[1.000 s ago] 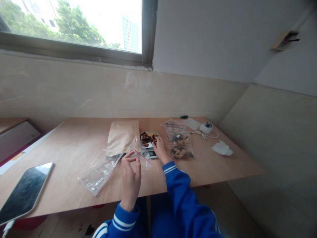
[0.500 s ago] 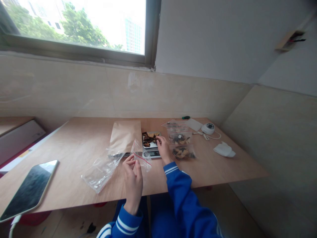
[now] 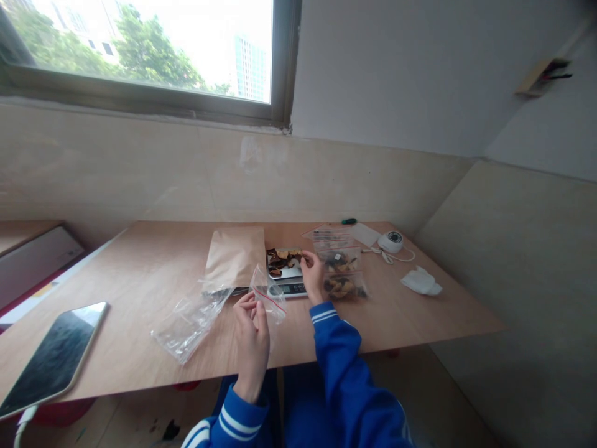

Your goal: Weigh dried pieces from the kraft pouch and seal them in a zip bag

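My left hand point(image 3: 252, 336) is closed in a pinch on a clear zip bag point(image 3: 270, 302) with a red seal line, held above the table's front part. Dark brown and tan dried slices point(image 3: 278, 262), perhaps mushroom, lie on the metal plate of a small kitchen scale point(image 3: 293, 289). At the plate's right edge is my right hand point(image 3: 313, 274), thumb and fingers curled together; a dried slice seems to be between them, partly hidden. Just right of this hand lie filled zip bags point(image 3: 344, 286) of similar slices.
A brown paper bag point(image 3: 236, 256) lies left of the scale, with a crumpled clear bag point(image 3: 184, 326) in front. A phone point(image 3: 56, 354) on a cable is at far left. On the right are a white round camera point(image 3: 390, 241), a tissue point(image 3: 421, 281) and a green-handled tool point(image 3: 349, 221).
My right hand has moved slightly right and up along the scale's edge, its fingers more curled. My left hand holds the zip bag almost unmoved.
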A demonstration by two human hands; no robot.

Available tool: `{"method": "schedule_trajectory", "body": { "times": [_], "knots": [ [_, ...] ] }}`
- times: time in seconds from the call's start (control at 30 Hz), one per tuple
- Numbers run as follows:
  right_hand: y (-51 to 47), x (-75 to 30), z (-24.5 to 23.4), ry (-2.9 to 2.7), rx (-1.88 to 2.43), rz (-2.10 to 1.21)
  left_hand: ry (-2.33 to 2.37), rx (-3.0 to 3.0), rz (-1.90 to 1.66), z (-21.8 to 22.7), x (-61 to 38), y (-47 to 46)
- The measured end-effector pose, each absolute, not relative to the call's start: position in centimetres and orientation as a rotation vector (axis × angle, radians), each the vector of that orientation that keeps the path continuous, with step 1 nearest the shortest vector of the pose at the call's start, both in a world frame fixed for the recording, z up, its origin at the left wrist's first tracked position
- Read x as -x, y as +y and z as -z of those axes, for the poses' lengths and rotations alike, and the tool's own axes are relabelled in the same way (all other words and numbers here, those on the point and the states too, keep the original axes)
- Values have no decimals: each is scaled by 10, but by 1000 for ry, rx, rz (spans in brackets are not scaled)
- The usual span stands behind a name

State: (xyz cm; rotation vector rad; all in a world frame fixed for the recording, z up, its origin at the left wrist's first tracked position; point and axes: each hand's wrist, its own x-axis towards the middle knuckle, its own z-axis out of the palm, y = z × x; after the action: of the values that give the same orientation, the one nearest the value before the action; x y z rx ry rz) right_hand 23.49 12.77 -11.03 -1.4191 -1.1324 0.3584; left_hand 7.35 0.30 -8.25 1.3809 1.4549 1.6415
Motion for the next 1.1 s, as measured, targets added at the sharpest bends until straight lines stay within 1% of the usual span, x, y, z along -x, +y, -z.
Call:
{"method": "schedule_trajectory", "body": {
  "times": [0.1, 0.2, 0.33, 0.47, 0.6, 0.83, 1.0, 1.1],
  "knots": [
    [125, -236, 98, -1036, 1357, -433, 1501, -1381, -1645, 84, -75, 5],
    [112, -231, 74, -1002, 1226, -632, 1487, -1395, -1663, 86, -77, 8],
    [81, -212, 35, -1271, 1142, -836, 1468, -1410, -1644, 90, -78, 13],
    [55, -190, 12, -1559, 1274, -799, 1418, -1456, -1583, 94, -80, 15],
    [49, -173, 15, -1682, 1345, -734, 1461, -1424, -1619, 94, -83, 13],
    [50, -168, 22, -1632, 1326, -823, 1531, -1384, -1773, 88, -83, 10],
    [49, -167, 22, -1637, 1249, -1013, 1471, -1355, -1741, 90, -85, 7],
    [46, -170, 19, -1732, 1217, -1056, 1491, -1306, -1734, 92, -85, 5]
  ]
}}
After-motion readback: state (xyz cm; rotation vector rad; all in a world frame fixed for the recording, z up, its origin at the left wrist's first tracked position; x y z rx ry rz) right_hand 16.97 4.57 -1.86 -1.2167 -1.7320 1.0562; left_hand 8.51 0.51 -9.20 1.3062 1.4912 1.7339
